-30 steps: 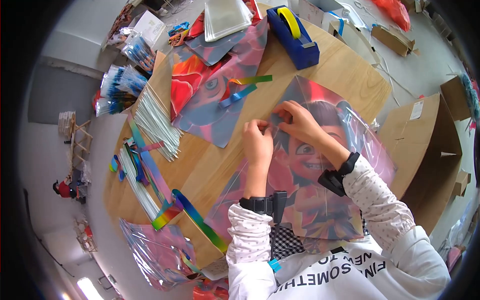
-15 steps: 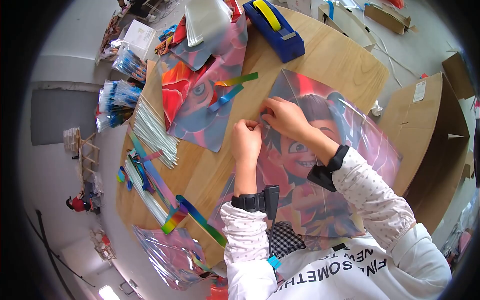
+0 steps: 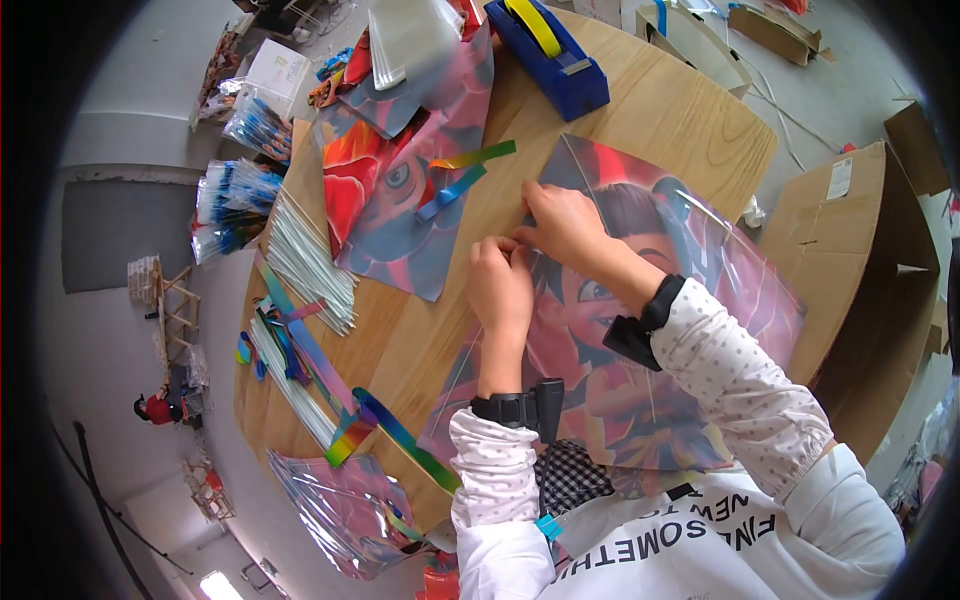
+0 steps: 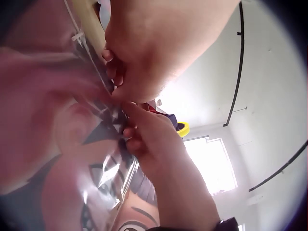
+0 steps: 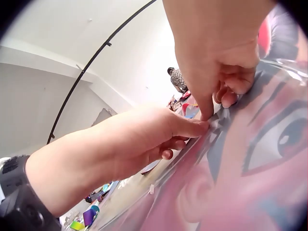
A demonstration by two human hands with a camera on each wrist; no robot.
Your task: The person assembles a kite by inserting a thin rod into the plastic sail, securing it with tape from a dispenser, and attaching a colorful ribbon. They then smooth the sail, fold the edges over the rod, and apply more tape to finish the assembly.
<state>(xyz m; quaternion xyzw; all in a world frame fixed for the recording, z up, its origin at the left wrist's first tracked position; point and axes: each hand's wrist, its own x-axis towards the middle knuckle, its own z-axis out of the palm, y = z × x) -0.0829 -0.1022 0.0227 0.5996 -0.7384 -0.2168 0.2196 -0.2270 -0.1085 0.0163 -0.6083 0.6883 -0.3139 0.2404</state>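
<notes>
A kite [image 3: 690, 400] of printed plastic film, with a big-eyed cartoon face and thin rods, lies across the near side of the table and over the lap. My left hand [image 3: 500, 290] pinches its left edge with thumb and forefinger. Right beside it, my right hand [image 3: 570, 220] pinches the same edge, and the two hands' fingertips meet there. In the left wrist view the film's edge [image 4: 98, 70] runs to the fingertips, with a small white fitting on the rod. Creased film shows under the fingers in the right wrist view.
A blue tape dispenser [image 3: 550, 65] with yellow tape stands at the far edge. More printed sheets [image 3: 400, 240] lie beyond my left hand. White rods [image 3: 310, 265] and rainbow ribbons [image 3: 350, 425] are to the left. An open cardboard box [image 3: 830, 260] stands at right.
The head view has shifted a little. My right hand has slid slightly down the edge, and its fingertips now meet those of my left hand. Both hands still pinch the kite.
</notes>
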